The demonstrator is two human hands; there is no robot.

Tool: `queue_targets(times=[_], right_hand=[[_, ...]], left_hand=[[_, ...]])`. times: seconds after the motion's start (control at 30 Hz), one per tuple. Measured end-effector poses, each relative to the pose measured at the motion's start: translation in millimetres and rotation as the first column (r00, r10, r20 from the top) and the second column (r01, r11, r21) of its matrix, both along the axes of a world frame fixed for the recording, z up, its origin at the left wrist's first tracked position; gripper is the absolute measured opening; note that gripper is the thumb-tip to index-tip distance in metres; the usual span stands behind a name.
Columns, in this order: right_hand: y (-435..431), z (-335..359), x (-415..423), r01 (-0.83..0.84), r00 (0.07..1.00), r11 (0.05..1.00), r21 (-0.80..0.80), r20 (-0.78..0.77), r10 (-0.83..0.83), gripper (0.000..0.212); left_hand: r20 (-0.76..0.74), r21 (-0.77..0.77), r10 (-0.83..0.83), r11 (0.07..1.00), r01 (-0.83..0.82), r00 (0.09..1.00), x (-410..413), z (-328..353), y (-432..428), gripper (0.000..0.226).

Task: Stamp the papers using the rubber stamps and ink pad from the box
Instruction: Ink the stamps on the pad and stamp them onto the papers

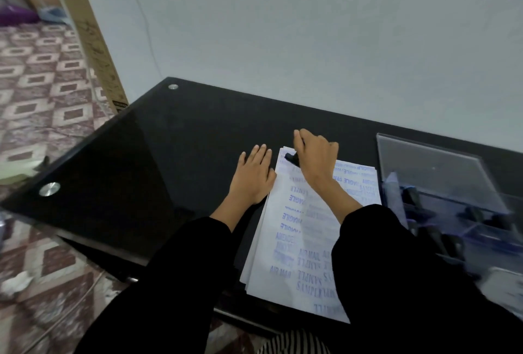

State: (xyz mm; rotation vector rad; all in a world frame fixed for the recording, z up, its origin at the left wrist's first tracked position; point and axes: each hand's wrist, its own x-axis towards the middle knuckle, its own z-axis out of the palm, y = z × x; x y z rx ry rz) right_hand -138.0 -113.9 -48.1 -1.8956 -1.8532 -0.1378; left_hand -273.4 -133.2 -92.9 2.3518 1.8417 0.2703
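A stack of white papers point(285, 243) covered in blue stamped words lies on the black glass table point(147, 161). My right hand point(314, 155) grips a black rubber stamp point(291, 158) and holds it down on the far left corner of the top sheet. Flat on the table lies my left hand point(253, 176), fingers straight, its edge touching the left side of the stack. To the right stands a clear plastic box point(452, 212) with its lid up and several dark stamps inside. The ink pad cannot be made out.
The table's left corner and front edge drop to a patterned floor point(42, 99). A cardboard box point(93, 51) leans against the wall at the far left. A pale wall point(311, 28) runs close behind the table.
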Motion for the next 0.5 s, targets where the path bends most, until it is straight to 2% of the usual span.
queue_targets(times=[0.07,0.27,0.5], right_hand=[[0.3,2.1,6.7,0.037,0.996,0.999,0.025,-0.08,-0.035,0.037],[-5.4,-0.7,13.4,0.04,0.993,0.999,-0.024,-0.114,-0.043,0.038],[-23.9,5.0,11.5,0.017,0.989,0.999,-0.041,-0.146,-0.022,0.036]], left_hand=[[-0.007,0.009,0.003,1.0,-0.003,1.0,-0.8,0.2,1.1,0.053],[0.031,0.015,0.008,1.0,-0.008,0.999,0.7,-0.5,1.5,0.053],[0.195,0.057,0.031,0.997,-0.043,0.98,-0.1,-1.7,0.8,0.049]])
